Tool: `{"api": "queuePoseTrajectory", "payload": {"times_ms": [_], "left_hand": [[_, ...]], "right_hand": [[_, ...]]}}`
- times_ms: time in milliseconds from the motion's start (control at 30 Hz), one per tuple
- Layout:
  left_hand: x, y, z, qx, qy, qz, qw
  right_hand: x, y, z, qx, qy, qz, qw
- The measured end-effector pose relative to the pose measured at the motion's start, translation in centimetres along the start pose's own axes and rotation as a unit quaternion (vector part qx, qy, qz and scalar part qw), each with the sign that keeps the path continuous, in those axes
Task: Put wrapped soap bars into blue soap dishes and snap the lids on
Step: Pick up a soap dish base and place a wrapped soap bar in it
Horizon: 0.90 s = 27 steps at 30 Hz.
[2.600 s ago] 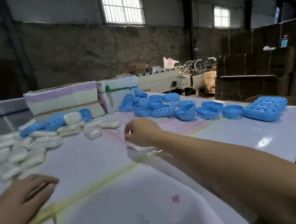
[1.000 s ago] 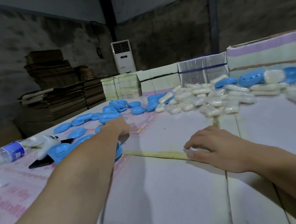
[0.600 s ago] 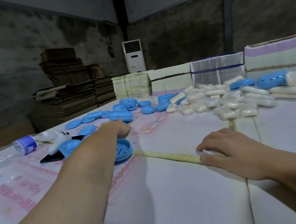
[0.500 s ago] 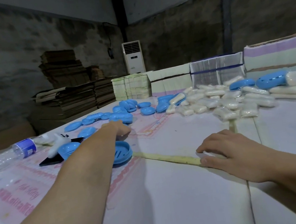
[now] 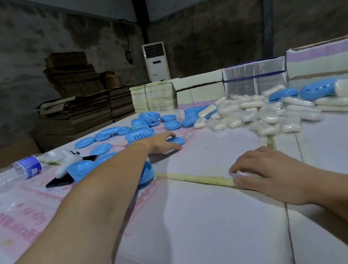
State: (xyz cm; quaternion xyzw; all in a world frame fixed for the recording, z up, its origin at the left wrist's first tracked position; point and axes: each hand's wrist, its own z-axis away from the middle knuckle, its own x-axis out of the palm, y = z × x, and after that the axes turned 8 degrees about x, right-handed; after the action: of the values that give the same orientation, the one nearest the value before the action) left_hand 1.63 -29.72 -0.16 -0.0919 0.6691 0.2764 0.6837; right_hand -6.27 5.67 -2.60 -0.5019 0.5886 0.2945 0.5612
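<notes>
My left hand (image 5: 161,142) is stretched far out over the table, its fingers and thumb closed round a small blue soap dish part (image 5: 178,140). Another blue dish (image 5: 148,172) lies partly under my left forearm. Several more blue dishes and lids (image 5: 139,134) are scattered behind it. A pile of wrapped soap bars (image 5: 256,113) lies at the back right, with blue dishes (image 5: 318,88) among them. My right hand (image 5: 266,170) rests on the table with relaxed fingers and holds nothing.
A plastic water bottle (image 5: 27,167) lies at the left beside a black flat object (image 5: 60,181) with a white thing (image 5: 67,163) on it. Stacks of printed sheets (image 5: 255,76) line the table's far edge. Cardboard stacks (image 5: 84,110) stand beyond the table.
My left hand has reached farther forward, past the dish under my forearm, and closed on a small blue dish part. My right hand has stayed on the table.
</notes>
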Motion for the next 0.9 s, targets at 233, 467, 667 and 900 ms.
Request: {"api": "queuePoseTrajectory", "payload": {"times_ms": [233, 467, 667, 900], "left_hand": [[0.4, 4.6, 0.4, 0.048, 0.08, -0.071, 0.993], [3.5, 15.6, 2.9, 0.267, 0.138, 0.089, 0.95], [7.7, 23.6, 6.2, 0.338, 0.049, 0.309, 0.888], [8.4, 24.4, 7.6, 0.3, 0.05, 0.464, 0.832]], "right_hand": [[0.1, 0.2, 0.2, 0.021, 0.024, -0.026, 0.999], [-1.1, 1.9, 0.5, 0.118, 0.204, -0.12, 0.964], [-2.9, 4.4, 2.1, 0.195, 0.369, -0.269, 0.868], [-3.5, 5.0, 3.1, 0.222, 0.302, -0.328, 0.867]]}}
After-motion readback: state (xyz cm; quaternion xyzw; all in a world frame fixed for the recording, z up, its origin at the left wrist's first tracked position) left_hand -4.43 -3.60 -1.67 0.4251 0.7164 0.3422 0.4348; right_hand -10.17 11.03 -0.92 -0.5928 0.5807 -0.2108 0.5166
